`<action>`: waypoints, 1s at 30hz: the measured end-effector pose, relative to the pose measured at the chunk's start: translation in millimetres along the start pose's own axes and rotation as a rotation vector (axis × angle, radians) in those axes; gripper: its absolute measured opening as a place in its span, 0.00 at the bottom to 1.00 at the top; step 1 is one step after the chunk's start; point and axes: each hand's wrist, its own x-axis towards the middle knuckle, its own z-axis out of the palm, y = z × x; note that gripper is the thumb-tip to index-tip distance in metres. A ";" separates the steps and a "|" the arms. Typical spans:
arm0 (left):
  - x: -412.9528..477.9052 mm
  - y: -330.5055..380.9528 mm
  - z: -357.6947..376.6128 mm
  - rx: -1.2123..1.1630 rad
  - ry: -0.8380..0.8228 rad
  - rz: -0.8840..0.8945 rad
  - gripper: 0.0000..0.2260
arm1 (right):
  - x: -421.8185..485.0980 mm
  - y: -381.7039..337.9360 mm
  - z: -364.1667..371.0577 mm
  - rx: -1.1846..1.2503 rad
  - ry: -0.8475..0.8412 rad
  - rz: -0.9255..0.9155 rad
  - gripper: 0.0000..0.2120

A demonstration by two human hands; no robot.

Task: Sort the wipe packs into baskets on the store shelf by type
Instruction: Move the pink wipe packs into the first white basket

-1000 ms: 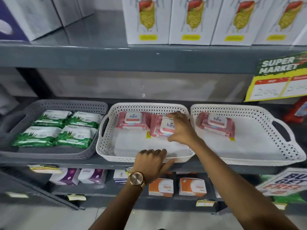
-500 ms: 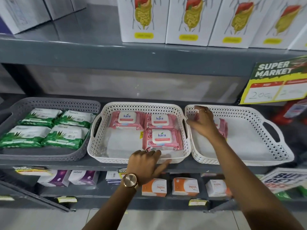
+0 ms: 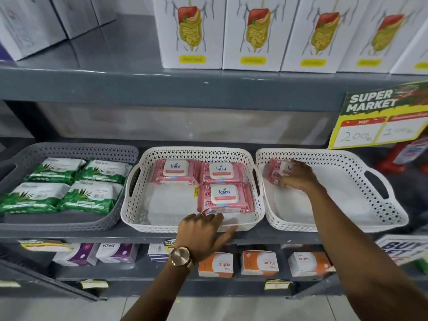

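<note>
While left hand (image 3: 201, 232) hooks the middle basket (image 3: 129, 212) rim, right hand (image 3: 298, 178) grips a pink pack (image 3: 274, 171) (right basket (image 3: 347, 163))

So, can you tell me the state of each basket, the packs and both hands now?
grey basket, holds four green wipe packs, lying flat.
middle white basket, holds three pink kara packs, front left part bare.
right white basket, holds one pink kara pack at its back left.
right hand, holds that pack inside the basket.
left hand, fingers hooked over the middle basket's front rim.
</note>
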 end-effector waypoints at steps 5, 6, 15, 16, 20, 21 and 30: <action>0.0 -0.5 0.9 0.002 -0.014 0.014 0.19 | -2.8 7.0 6.5 -0.070 0.094 0.035 0.35; -0.1 -0.2 0.7 0.001 -0.017 0.015 0.19 | -5.0 7.0 8.0 -0.059 0.130 0.067 0.33; -2.8 -14.5 -5.1 -0.030 -0.106 0.170 0.23 | -58.4 -58.8 -12.7 0.355 0.551 -0.100 0.39; -5.2 -19.4 -8.5 -0.018 -0.109 0.170 0.23 | -65.7 -76.6 -15.7 0.429 0.519 -0.207 0.40; -16.5 -42.3 -24.2 0.027 -0.111 0.114 0.23 | -98.1 -149.7 1.3 0.531 0.245 -0.555 0.39; -19.6 -48.1 -27.9 0.026 -0.110 0.101 0.22 | -105.0 -166.8 13.3 0.483 0.178 -0.587 0.40; -34.1 -73.4 -55.0 -0.132 -0.150 -0.008 0.22 | -118.0 -210.8 110.4 -0.104 -0.071 -0.672 0.52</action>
